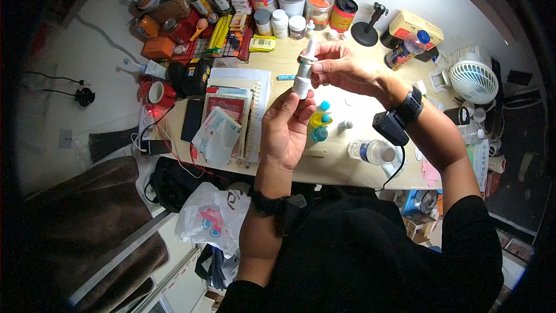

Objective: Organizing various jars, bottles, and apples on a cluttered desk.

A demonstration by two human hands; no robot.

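Observation:
Between my two hands a small white nasal spray bottle (301,87) is held over the table, tilted slightly, its pointed nozzle upward. The fingers of my left hand (287,128) wrap its lower, labelled part from below. My right hand (336,66) pinches it near the collar under the nozzle, thumb toward me. Just beyond my left fingertips stand several small bottles, among them a blue-capped one (325,105), a yellow one (321,120) and a teal one (319,134). A little grey-white bottle (345,125) lies to their right. Under my hands is a light blue stick-like item (286,78).
A clear water bottle (372,152) lies near the front edge. Papers and notebooks (226,104) are stacked at left, by a red mug (161,94). Jars and tubs (292,0) line the back. A phone-style stand (365,34), a drink bottle (406,50) and a white fan (472,80) are at right.

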